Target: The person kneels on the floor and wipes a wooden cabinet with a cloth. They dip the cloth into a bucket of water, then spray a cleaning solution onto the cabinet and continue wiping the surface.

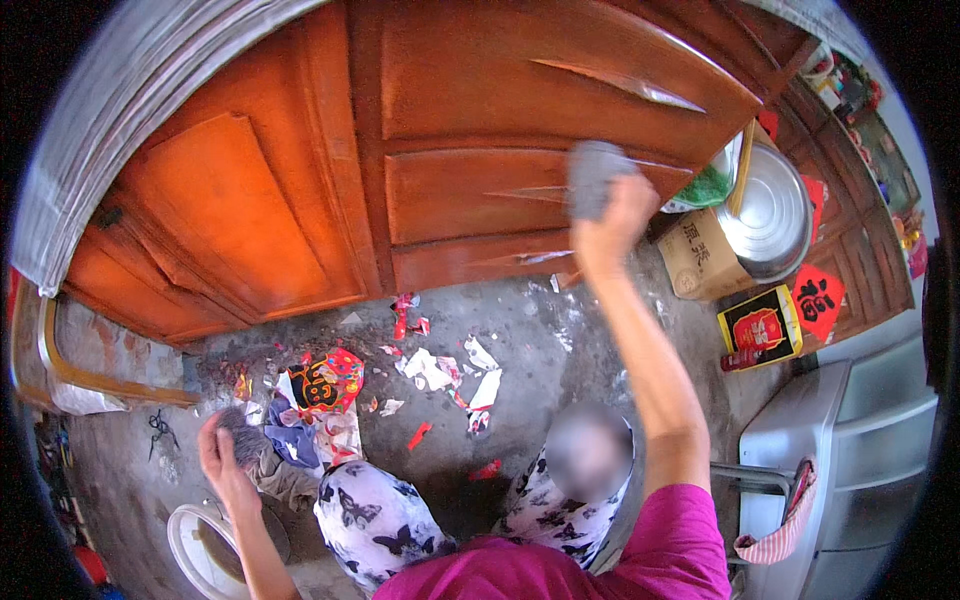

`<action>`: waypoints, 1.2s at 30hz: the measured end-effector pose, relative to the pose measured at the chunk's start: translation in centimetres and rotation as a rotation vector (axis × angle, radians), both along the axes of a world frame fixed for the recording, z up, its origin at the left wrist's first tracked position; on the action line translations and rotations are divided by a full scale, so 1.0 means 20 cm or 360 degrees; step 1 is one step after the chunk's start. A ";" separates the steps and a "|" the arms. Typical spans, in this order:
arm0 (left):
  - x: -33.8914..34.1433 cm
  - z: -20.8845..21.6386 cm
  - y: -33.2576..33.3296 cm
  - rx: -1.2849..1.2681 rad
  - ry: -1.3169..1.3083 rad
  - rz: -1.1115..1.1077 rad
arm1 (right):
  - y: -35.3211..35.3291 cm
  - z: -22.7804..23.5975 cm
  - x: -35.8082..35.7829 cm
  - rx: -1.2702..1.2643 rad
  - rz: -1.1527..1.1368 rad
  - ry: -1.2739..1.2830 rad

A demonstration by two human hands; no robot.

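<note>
A wooden cabinet [460, 95] with orange-brown doors and drawer fronts rises in front of me. At its right part, my right hand [622, 220] grips a grey pad [596, 178], held against or just before a drawer front. Motion smears the pad, so I cannot tell whether it is cloth or sponge. My left hand [222, 468] is low at the left, fingers closed round a dark grey, wiry scouring pad [243, 436]. Below that hand stands a white-rimmed bucket [178, 535]; its contents are hard to make out.
Torn white and red paper scraps [435, 370] litter the concrete floor, beside a red patterned bag [328, 380] and crumpled cloths [290, 445]. To the right are a cardboard box [692, 262], a round metal lid [765, 215], a yellow-black carton [785, 310] and a grey drawer unit [800, 420].
</note>
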State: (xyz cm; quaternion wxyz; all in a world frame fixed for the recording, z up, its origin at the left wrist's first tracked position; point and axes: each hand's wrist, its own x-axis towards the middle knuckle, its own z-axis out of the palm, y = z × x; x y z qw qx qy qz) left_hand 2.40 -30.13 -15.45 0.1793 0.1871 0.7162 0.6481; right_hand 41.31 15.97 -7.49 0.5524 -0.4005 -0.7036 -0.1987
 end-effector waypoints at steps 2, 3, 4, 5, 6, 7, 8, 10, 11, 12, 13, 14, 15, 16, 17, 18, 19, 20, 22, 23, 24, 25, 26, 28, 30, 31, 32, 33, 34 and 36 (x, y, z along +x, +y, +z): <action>-0.04 0.03 -0.12 -0.0198 0.0117 0.0352 | -0.16 0.02 -0.36 0.0086 0.0577 -0.0247; -0.11 0.00 -0.23 -0.0046 0.0330 0.0407 | -0.23 0.04 -0.55 0.0122 0.0928 -0.0468; -0.16 -0.01 -0.31 -0.0050 0.0247 0.0498 | -0.26 0.04 -0.77 0.0408 0.1107 -0.0506; -0.19 0.00 -0.42 -0.0049 0.0164 0.0610 | -0.34 0.12 -0.90 0.0528 0.0984 -0.0789; -0.21 0.00 -0.51 -0.0036 0.0151 0.0644 | -0.34 0.15 -0.98 0.0690 0.1088 -0.0754; -0.20 0.03 -0.55 -0.0026 0.0134 0.0681 | -0.31 0.18 -0.97 0.0746 0.1099 -0.0799; -0.17 0.05 -0.59 -0.0016 0.0183 0.0629 | -0.27 0.21 -0.92 0.0799 0.1105 -0.0846; -0.04 0.15 -0.63 -0.0186 0.0367 0.0824 | -0.21 0.22 -0.76 0.0781 0.1082 -0.0866; 0.01 0.18 -0.64 -0.0271 0.0448 0.0919 | -0.14 0.18 -0.62 0.0730 0.0993 -0.0898; -0.20 0.05 -0.97 -0.0269 0.0720 0.0916 | -0.11 0.19 -0.49 0.0681 0.0935 -0.0883; -0.40 -0.08 -1.29 -0.0269 0.0986 0.0908 | -0.05 0.16 -0.34 0.0636 0.0812 -0.0886; -0.40 -0.13 -1.31 -0.0409 0.0963 0.1108 | 0.00 0.12 -0.17 0.0534 0.0636 -0.0843; -0.40 -0.13 -1.35 -0.0552 0.0932 0.1310 | 0.06 0.11 0.01 0.0393 0.0496 -0.0707; -0.50 -0.18 -1.57 -0.0535 0.0832 0.1352 | 0.14 0.09 0.16 0.0317 0.0256 -0.0631; -0.59 -0.20 -1.81 -0.0526 0.0743 0.1407 | 0.17 0.07 0.25 0.0086 0.0093 -0.0425; -0.56 -0.26 -1.82 -0.0622 0.0675 0.1435 | 0.20 0.06 0.38 0.0076 -0.0034 -0.0318; -0.50 -0.34 -1.74 -0.0733 0.0660 0.1427 | 0.22 0.04 0.49 0.0015 -0.0091 -0.0190; -0.44 -0.39 -1.70 -0.0839 0.0668 0.1417 | 0.24 0.02 0.49 -0.0019 -0.0162 0.0026; -0.35 -0.50 -1.61 -0.0971 0.0669 0.1338 | 0.24 0.00 0.47 -0.0069 -0.0217 0.0289; -0.32 -0.56 -1.56 -0.1022 0.0673 0.1271 | 0.21 -0.02 0.40 -0.0093 -0.0212 0.0342; -0.32 -0.57 -1.51 -0.1036 0.0710 0.1225 | 0.26 -0.11 0.33 0.0254 -0.0250 0.0262; -0.29 -0.56 -1.55 -0.1097 0.0745 0.1208 | 0.08 -0.05 0.09 -0.0139 0.0018 0.0293; -0.30 -0.59 -1.54 -0.1116 0.0765 0.1163 | -0.03 0.01 -0.10 -0.0110 0.0185 0.0190; -0.30 -0.68 -1.51 -0.1146 0.0795 0.1051 | -0.14 0.05 -0.40 0.0200 0.0659 -0.0183; -0.33 -0.80 -1.43 -0.1128 0.0822 0.0935 | -0.21 0.15 -0.61 0.0476 0.0819 -0.0506; -0.35 -0.84 -1.39 -0.1110 0.0842 0.0881 | -0.19 0.19 -0.64 0.0713 0.0855 -0.0658; -0.36 -0.86 -1.38 -0.1099 0.0864 0.0850 | -0.16 0.23 -0.61 0.0699 0.0869 -0.0705; -0.38 -0.87 -1.37 -0.1095 0.0887 0.0825 | -0.12 0.26 -0.56 0.0683 0.0882 -0.0749; -0.38 -0.88 -1.41 -0.1098 0.0899 0.0812 | -0.09 0.27 -0.50 0.0664 0.0917 -0.0799; -0.40 -0.91 -1.43 -0.1082 0.0918 0.0781 | 0.04 0.24 -0.21 0.0611 0.0645 -0.0723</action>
